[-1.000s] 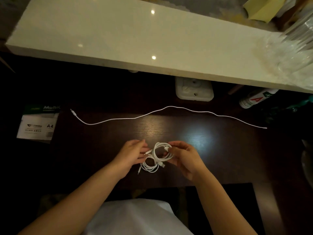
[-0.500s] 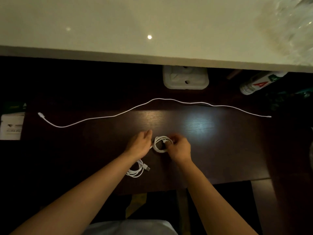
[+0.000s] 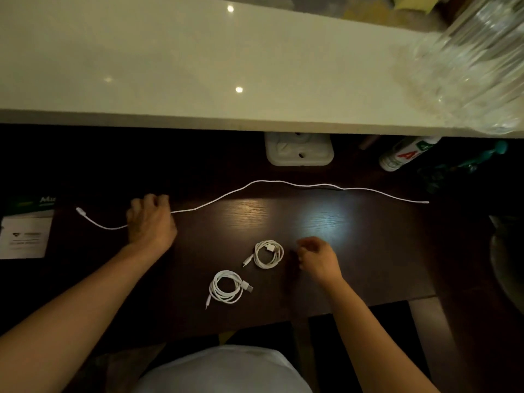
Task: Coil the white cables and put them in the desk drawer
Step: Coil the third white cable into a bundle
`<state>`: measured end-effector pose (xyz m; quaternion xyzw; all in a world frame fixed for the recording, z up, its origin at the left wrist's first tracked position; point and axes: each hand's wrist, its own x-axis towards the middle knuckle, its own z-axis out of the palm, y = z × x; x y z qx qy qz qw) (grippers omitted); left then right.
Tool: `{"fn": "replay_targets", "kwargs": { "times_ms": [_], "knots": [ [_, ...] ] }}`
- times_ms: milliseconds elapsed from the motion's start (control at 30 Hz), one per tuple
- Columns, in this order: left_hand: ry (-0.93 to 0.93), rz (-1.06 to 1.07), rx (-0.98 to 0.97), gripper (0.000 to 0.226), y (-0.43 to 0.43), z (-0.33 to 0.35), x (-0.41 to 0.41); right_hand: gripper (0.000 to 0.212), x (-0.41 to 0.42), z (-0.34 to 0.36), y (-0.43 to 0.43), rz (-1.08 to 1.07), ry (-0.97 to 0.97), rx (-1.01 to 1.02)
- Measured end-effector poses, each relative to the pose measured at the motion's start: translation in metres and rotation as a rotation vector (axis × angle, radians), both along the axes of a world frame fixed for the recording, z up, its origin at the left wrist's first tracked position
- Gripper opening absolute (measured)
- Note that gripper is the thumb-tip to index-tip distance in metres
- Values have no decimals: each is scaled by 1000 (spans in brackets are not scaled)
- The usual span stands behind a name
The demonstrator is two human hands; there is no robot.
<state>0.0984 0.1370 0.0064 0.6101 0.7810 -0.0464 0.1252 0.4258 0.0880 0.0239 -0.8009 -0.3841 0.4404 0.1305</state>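
Two coiled white cables lie on the dark wooden desk [image 3: 354, 251]: one coil [image 3: 268, 254] near the middle, the other coil [image 3: 226, 287] nearer to me. A long uncoiled white cable [image 3: 283, 183] stretches across the desk from far left to far right. My left hand [image 3: 150, 219] rests over this long cable near its left end, fingers curled on it. To the right of the middle coil, a little apart from it, my right hand [image 3: 317, 258] hovers with loosely curled fingers and nothing in it. No drawer is visible.
A pale stone shelf [image 3: 198, 80] overhangs the back of the desk. Under it sit a white socket box [image 3: 299, 150] and a lying bottle [image 3: 405, 153]. An A4 paper pack [image 3: 27, 228] lies at the left. Crinkled clear plastic [image 3: 476, 52] fills the top right.
Both hands have let go of the second coil, which now lies on the desk. My left hand has moved far left onto the long cable. My right hand has drawn back to the right.
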Motion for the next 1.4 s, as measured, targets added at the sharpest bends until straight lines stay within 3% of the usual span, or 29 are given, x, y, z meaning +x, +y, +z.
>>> {"fn": "replay_targets", "kwargs": {
  "times_ms": [167,267,367,467,533,600,667,767,833,900,1000,1100,1167,1233,1300,1400],
  "knots": [
    [64,-35,-136,35,-15,-3,-26,12,-19,7,-26,-30,85,6],
    [-96,-84,-173,32,-18,8,-19,13,-42,20,-36,27,110,86],
    [-391,-186,-211,14,-25,28,-3,30,-69,45,-38,225,28,315],
    [-768,-302,-194,21,-33,60,21,56,-97,69,-32,615,-117,577],
    [-1049,-229,-202,23,-39,87,32,44,-112,73,-23,781,-224,608],
    [-1244,-89,-296,23,-43,107,32,34,-120,78,-15,741,-210,655],
    [-1435,13,-507,29,-47,123,19,39,-124,82,-7,614,-136,749],
    [-1806,20,-816,36,-55,142,-4,42,-127,88,-3,565,-230,758],
    [-2086,-3,-801,28,-55,150,-12,31,-134,88,-7,593,-245,742],
    [-2269,7,-634,15,-53,155,-13,21,-144,87,-17,689,-193,722],
    [-2144,55,-328,45,-51,148,-9,20,-158,93,-34,867,-164,649],
    [-1690,-79,-105,52,-56,138,-7,24,-160,118,-41,986,-189,610],
    [-1490,-260,-162,60,-60,133,-7,16,-155,142,-38,1050,-171,628],
    [-1384,-461,-354,62,-66,128,-4,10,-150,161,-28,1033,-152,703],
    [-1397,-553,-577,42,-70,134,3,7,-143,169,-12,924,-90,746],
    [-1847,-316,-667,42,-75,153,10,9,-131,160,2,760,-8,769]
  ]
}}
